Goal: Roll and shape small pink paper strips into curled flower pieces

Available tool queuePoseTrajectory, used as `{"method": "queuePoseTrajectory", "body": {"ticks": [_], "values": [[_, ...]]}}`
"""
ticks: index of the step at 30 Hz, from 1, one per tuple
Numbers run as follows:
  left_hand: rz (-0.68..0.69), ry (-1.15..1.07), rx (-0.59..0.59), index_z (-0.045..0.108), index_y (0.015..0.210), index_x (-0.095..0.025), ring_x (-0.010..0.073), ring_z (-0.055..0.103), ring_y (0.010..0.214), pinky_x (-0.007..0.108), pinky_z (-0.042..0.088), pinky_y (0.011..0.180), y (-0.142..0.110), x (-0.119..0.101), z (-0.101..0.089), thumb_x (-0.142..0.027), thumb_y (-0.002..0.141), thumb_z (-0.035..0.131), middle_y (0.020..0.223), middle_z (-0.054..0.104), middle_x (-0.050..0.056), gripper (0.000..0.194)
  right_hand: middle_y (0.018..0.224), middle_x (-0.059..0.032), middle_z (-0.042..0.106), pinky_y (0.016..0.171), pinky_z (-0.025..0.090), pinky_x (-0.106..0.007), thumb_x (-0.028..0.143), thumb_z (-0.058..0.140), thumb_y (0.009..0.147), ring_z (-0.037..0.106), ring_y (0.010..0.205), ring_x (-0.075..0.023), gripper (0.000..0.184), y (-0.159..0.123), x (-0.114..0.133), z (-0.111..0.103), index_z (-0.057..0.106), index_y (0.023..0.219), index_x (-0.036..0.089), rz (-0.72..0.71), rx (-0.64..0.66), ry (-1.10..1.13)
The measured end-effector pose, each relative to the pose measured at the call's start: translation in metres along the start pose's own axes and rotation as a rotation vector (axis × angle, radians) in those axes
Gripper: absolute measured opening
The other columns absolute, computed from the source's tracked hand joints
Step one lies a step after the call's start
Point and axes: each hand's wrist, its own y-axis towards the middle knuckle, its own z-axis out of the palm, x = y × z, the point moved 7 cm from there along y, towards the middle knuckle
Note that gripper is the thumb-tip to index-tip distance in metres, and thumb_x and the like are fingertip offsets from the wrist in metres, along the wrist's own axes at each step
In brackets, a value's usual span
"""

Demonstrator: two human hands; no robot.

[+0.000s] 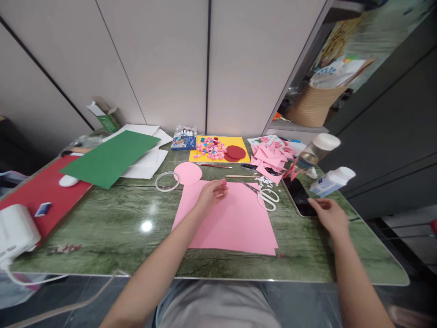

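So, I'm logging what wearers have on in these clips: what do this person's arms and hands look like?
Both forearms are bare, with no sleeves in view. The left hand and right hand show no gloves, and no watch or bracelet at either wrist. Rings are too small to tell. A grey garment shows at the bottom edge.

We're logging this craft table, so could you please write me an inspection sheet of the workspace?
Surface: green table, glossy, glare spot.
Job's things: pink sheet flat; phone at right edge.
Clutter: scissors, pink circle, ring, pink scraps, pompoms, green sheet, bottles.
Grippers: left hand on pink sheet; right hand on phone.
Cables: white cable off front-left edge.
Surroundings: white panels, basket.
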Motion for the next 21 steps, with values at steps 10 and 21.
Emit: {"method": "queuePoseTrajectory", "body": {"ticks": [10, 21], "values": [[0.012, 0.007, 0.023, 0.062, 0.075, -0.012, 0.0080, 0.056, 0.058, 0.021, 0.046, 0.062, -0.002, -0.001, 0.003, -0.028, 0.061, 0.069, 0.070, 0.063, 0.005, 0.022, 0.104, -0.0111, 0.064, 0.082, 0.043, -0.039, 0.028, 0.043, 0.077, 0.060, 0.092, -0.0250, 0.045, 0.028, 0.092, 0.019, 0.042, 0.121, 0.020, -0.275, 0.196, 0.111], [0.023, -0.003, 0.012, 0.062, 0.075, -0.011, 0.0081, 0.055, 0.056, 0.021, 0.045, 0.060, 0.005, -0.004, -0.003, -0.026, 0.062, 0.067, 0.067, 0.063, 0.006, 0.020, 0.098, -0.0187, 0.059, 0.075, 0.042, -0.040, 0.017, 0.047, 0.065, 0.058, 0.080, -0.0273, 0.050, 0.056, 0.173, 0.112, 0.038, 0.114, 0.011, -0.294, 0.248, 0.159]]}}
